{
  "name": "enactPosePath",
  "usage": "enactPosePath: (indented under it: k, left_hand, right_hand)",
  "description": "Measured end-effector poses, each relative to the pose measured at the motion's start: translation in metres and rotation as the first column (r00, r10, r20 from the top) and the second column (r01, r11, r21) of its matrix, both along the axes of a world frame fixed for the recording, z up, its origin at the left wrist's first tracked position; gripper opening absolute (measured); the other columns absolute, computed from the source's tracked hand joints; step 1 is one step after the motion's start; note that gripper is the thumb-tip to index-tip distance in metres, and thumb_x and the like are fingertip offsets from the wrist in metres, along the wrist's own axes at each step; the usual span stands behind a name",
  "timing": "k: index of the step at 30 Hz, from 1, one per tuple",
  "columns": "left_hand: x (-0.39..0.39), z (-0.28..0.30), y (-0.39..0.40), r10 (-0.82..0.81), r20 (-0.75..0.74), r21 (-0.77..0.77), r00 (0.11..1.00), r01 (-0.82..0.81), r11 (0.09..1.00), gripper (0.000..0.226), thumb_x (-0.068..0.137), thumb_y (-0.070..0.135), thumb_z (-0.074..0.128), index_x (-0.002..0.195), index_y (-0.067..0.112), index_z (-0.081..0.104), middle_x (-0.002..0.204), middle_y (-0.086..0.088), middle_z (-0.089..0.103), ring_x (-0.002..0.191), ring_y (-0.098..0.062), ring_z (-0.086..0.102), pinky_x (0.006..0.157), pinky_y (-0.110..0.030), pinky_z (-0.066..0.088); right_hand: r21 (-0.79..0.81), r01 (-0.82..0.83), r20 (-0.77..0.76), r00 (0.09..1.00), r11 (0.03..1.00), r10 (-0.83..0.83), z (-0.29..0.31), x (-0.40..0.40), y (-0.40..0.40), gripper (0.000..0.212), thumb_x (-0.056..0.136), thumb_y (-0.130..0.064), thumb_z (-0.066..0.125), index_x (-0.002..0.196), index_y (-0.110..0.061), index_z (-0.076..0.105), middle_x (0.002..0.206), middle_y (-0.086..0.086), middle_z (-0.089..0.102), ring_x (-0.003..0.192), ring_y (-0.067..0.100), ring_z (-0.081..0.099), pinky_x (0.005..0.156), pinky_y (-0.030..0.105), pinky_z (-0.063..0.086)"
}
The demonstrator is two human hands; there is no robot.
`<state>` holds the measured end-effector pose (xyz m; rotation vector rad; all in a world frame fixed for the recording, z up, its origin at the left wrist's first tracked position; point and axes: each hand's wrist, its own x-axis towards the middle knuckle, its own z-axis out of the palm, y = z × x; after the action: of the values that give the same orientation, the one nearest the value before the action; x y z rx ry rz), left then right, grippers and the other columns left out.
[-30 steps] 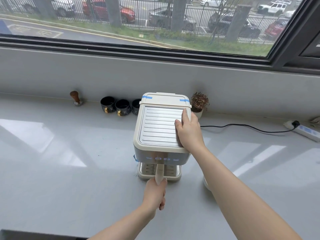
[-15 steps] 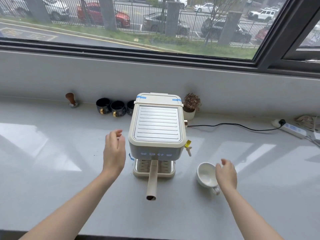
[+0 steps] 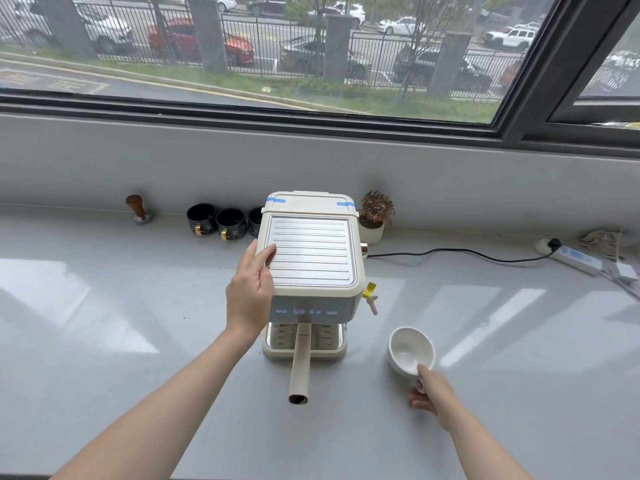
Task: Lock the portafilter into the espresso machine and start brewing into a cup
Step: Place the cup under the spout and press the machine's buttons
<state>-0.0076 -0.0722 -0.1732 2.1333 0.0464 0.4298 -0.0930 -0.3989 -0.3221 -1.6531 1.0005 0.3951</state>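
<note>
A cream espresso machine (image 3: pixel 311 254) stands mid-counter, its ribbed metal top facing me. The portafilter (image 3: pixel 300 363) sits under its front, the long cream handle pointing straight at me over the drip tray (image 3: pixel 334 351). My left hand (image 3: pixel 251 292) lies flat against the machine's left top edge, fingers together, holding nothing. To the right of the machine a white cup (image 3: pixel 410 349) is tilted, its mouth facing me. My right hand (image 3: pixel 429 393) pinches its handle from below.
Three black cups (image 3: pixel 216 221) and a wooden-handled tamper (image 3: pixel 138 209) line the back wall at left. A small potted plant (image 3: pixel 374 214) stands behind the machine. A black cord (image 3: pixel 460 252) runs right to a power strip (image 3: pixel 575 259).
My left hand let go of the portafilter handle and moved up onto the machine's left side. My right hand left the machine's top, dropped to the white cup and took its handle.
</note>
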Motion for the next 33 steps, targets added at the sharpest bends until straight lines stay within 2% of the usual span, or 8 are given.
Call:
enactPosePath:
  k: [5,11,17,19,22,28,33]
  left_hand:
    - [-0.002,0.001,-0.001,-0.006,-0.025,0.035,1.000,0.007,0.999,0.052,0.084,0.019,0.027,0.127,0.025,0.055,0.151,0.001,0.038,0.129,-0.015,0.045,0.089,-0.027,0.039]
    - [-0.001,0.002,0.000,0.000,-0.026,0.059,1.000,0.001,0.998,0.053,0.083,0.018,0.026,0.127,0.024,0.055,0.151,-0.001,0.038,0.129,-0.018,0.045,0.091,-0.033,0.041]
    - [-0.002,0.004,-0.001,-0.012,-0.011,0.035,1.000,0.012,0.999,0.050,0.080,0.015,0.027,0.118,0.026,0.057,0.147,0.002,0.041,0.122,-0.018,0.049,0.081,-0.031,0.040]
    - [-0.002,0.004,-0.001,-0.011,-0.010,0.035,1.000,0.011,0.999,0.049,0.080,0.015,0.027,0.117,0.027,0.057,0.147,0.002,0.041,0.121,-0.018,0.049,0.080,-0.031,0.040]
    - [-0.001,0.003,0.000,-0.012,-0.009,0.039,1.000,0.012,0.999,0.049,0.080,0.015,0.027,0.117,0.028,0.057,0.147,0.002,0.041,0.121,-0.019,0.050,0.082,-0.032,0.042]
    - [-0.002,0.005,-0.002,-0.020,-0.022,0.039,1.000,0.021,0.999,0.049,0.081,0.015,0.028,0.117,0.027,0.058,0.148,0.002,0.040,0.121,-0.016,0.049,0.080,-0.028,0.038]
    - [-0.003,0.006,-0.001,-0.016,-0.016,0.020,1.000,0.016,1.000,0.048,0.080,0.013,0.028,0.115,0.027,0.058,0.146,0.006,0.042,0.113,-0.013,0.052,0.077,-0.027,0.039]
  right_hand:
    - [-0.018,-0.128,0.037,0.991,0.992,0.129,0.011,-0.005,0.022,0.030,0.093,-0.022,0.043,0.064,-0.013,0.042,0.061,0.005,0.044,0.053,0.022,0.050,0.048,0.027,0.039]
    - [-0.030,-0.359,0.063,0.931,0.933,0.360,0.036,0.010,0.077,0.026,0.090,-0.026,0.045,0.070,-0.011,0.049,0.062,0.008,0.057,0.049,0.018,0.050,0.048,0.024,0.039]
    - [-0.075,-0.489,0.042,0.869,0.869,0.492,0.047,0.037,0.121,0.031,0.090,-0.033,0.044,0.070,-0.011,0.053,0.063,0.005,0.059,0.047,0.016,0.050,0.047,0.020,0.041]
    - [-0.085,-0.509,0.030,0.858,0.856,0.513,0.048,0.049,0.131,0.032,0.091,-0.033,0.043,0.070,-0.010,0.053,0.061,0.005,0.058,0.047,0.017,0.049,0.046,0.020,0.042]
    - [-0.110,-0.544,0.001,0.837,0.832,0.547,0.048,0.065,0.139,0.033,0.092,-0.033,0.041,0.082,-0.005,0.056,0.059,0.005,0.056,0.047,0.017,0.049,0.047,0.020,0.043]
    - [-0.079,-0.535,0.030,0.842,0.841,0.538,0.042,0.084,0.142,0.026,0.087,-0.029,0.044,0.082,-0.006,0.054,0.064,0.009,0.055,0.053,0.022,0.048,0.052,0.024,0.044]
    - [-0.043,-0.518,0.041,0.854,0.855,0.519,0.038,0.086,0.148,0.025,0.084,-0.034,0.044,0.079,-0.010,0.050,0.058,0.003,0.050,0.046,0.018,0.046,0.049,0.024,0.047]
